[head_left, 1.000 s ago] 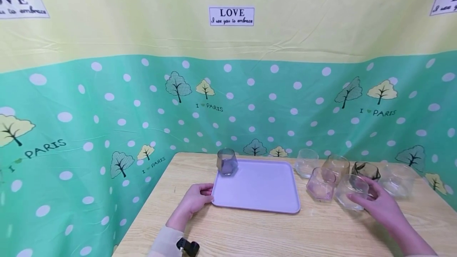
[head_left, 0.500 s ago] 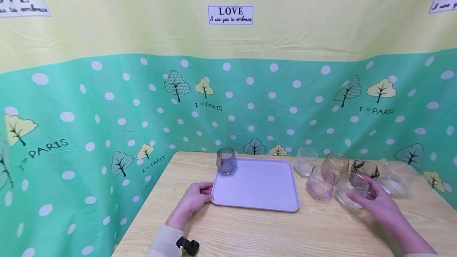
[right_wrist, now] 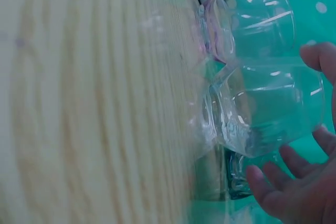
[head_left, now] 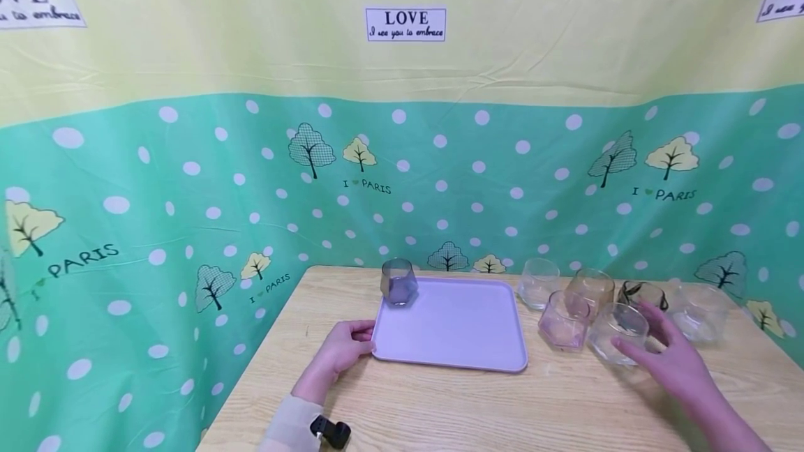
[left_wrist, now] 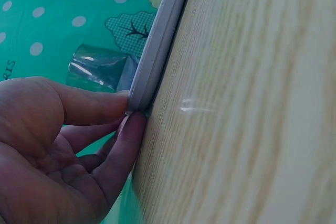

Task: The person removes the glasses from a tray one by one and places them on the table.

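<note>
A lilac tray [head_left: 452, 326] lies on the table. My left hand [head_left: 344, 351] pinches its left edge; in the left wrist view the thumb [left_wrist: 97, 104] is above the rim and a finger beneath it. A grey tinted glass [head_left: 398, 283] stands upright in the tray's far left corner. At the right, my right hand [head_left: 675, 354] is spread around a clear glass [head_left: 618, 333] standing on the table. The right wrist view shows thumb and fingers apart, with a gap between the thumb and this clear glass [right_wrist: 273, 106].
Near the clear glass stand a pink glass [head_left: 563, 323], an amber glass [head_left: 592, 291], a dark-patterned glass [head_left: 642, 296], and clear glasses at the back [head_left: 539, 284] and far right [head_left: 698, 312]. A polka-dot curtain [head_left: 440, 187] hangs behind the wooden table [head_left: 440, 410].
My right hand's fingers have loosened and drawn slightly away from the clear glass, which stays in place. The left hand and the tray have not visibly moved.
</note>
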Demonstrator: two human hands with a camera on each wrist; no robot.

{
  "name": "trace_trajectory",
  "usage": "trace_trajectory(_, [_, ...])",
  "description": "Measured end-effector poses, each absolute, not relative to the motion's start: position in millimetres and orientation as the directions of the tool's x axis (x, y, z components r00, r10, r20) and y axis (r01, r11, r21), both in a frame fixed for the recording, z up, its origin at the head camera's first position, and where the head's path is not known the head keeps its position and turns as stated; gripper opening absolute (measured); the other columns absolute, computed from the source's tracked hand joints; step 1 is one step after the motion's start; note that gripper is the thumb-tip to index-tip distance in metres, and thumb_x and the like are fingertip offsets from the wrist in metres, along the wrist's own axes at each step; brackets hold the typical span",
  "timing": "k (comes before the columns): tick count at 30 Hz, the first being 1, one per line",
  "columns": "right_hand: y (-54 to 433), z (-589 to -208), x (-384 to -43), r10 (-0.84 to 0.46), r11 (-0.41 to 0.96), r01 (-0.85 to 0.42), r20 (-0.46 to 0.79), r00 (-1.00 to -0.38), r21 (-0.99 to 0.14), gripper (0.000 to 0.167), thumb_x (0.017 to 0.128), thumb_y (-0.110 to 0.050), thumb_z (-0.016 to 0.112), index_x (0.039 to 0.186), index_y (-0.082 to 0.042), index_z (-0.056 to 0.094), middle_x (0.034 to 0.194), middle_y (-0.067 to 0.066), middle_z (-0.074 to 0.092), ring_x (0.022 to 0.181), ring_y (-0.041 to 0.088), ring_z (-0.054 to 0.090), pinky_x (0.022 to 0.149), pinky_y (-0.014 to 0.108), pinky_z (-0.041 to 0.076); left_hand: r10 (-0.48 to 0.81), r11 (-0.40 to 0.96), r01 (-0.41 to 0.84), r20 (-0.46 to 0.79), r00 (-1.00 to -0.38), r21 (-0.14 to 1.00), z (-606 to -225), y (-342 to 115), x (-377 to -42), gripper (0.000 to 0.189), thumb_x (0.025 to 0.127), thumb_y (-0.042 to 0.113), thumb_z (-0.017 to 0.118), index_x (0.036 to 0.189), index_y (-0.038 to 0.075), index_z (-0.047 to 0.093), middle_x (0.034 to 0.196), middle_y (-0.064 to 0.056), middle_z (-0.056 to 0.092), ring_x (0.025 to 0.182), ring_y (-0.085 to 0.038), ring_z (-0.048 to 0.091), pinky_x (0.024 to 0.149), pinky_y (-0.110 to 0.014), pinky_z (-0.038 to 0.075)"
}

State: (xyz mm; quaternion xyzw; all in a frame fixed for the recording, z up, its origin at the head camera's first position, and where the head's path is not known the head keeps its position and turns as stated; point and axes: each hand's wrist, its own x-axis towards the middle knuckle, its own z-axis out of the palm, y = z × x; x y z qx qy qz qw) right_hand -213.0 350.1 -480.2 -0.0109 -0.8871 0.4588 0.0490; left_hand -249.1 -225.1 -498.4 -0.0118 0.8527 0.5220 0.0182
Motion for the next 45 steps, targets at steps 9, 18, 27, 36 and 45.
trace_trajectory(9, [333.0, -467.2, -202.7, 0.230, 0.662, -0.041, 0.255, -0.939, -0.748, 0.103, 0.096, -0.044, 0.081, 0.172, -0.015, 0.018, 0.173, 0.033, 0.008, 0.127, 0.073, 0.038, 0.087, 0.087, 0.038, 0.006, 0.473, -0.031, -0.038, -0.999, 0.881, -497.5, -224.8, -248.0, 0.046, 0.090, -0.008, 0.076, 0.135, -0.011, 0.067, 0.110, -0.009, 0.072, 0.101, -0.021, 0.067, 0.086, -0.034, 0.059])
trace_trajectory(18, [301.7, -453.3, -197.5, 0.251, 0.652, -0.200, 0.458, -0.853, -0.731, 0.089, 0.092, -0.023, 0.085, 0.166, -0.011, 0.037, 0.174, 0.018, 0.022, 0.155, 0.055, 0.017, 0.115, 0.085, 0.008, 0.005, 0.467, -0.025, -0.031, -1.000, 0.884, -497.5, -224.3, -248.7, 0.046, 0.089, -0.008, 0.076, 0.134, -0.011, 0.068, 0.109, -0.009, 0.073, 0.100, -0.020, 0.067, 0.084, -0.033, 0.060])
trace_trajectory(27, [262.6, -446.4, -205.0, 0.223, 0.585, -0.306, 0.511, -0.830, -0.751, 0.084, 0.087, -0.011, 0.088, 0.160, -0.011, 0.047, 0.172, 0.008, 0.030, 0.152, 0.048, 0.027, 0.116, 0.080, 0.021, 0.006, 0.465, -0.025, -0.031, -0.999, 0.885, -496.2, -225.1, -248.0, 0.046, 0.089, -0.008, 0.076, 0.134, -0.011, 0.067, 0.109, -0.010, 0.072, 0.100, -0.020, 0.067, 0.084, -0.033, 0.059])
trace_trajectory(36, [212.3, -453.2, -214.8, 0.176, 0.582, -0.393, 0.583, -0.793, -0.711, 0.074, 0.082, -0.003, 0.089, 0.149, -0.006, 0.058, 0.163, 0.009, 0.044, 0.136, 0.033, 0.045, 0.109, 0.020, 0.034, 0.012, 0.455, -0.036, -0.046, -0.999, 0.890, -497.8, -225.5, -245.6, 0.047, 0.089, -0.009, 0.076, 0.135, -0.012, 0.066, 0.109, -0.010, 0.072, 0.100, -0.021, 0.066, 0.085, -0.034, 0.059])
trace_trajectory(45, [145.3, -473.5, -226.7, -0.027, 0.491, -0.481, 0.539, -0.842, -0.726, 0.069, 0.086, -0.011, 0.090, 0.147, -0.009, 0.060, 0.157, 0.010, 0.052, 0.128, 0.031, 0.057, 0.102, 0.053, 0.052, 0.001, 0.457, -0.049, -0.055, -0.998, 0.888, -496.3, -224.8, -247.1, 0.046, 0.091, -0.007, 0.076, 0.136, -0.010, 0.066, 0.110, -0.009, 0.072, 0.101, -0.021, 0.065, 0.086, -0.034, 0.059])
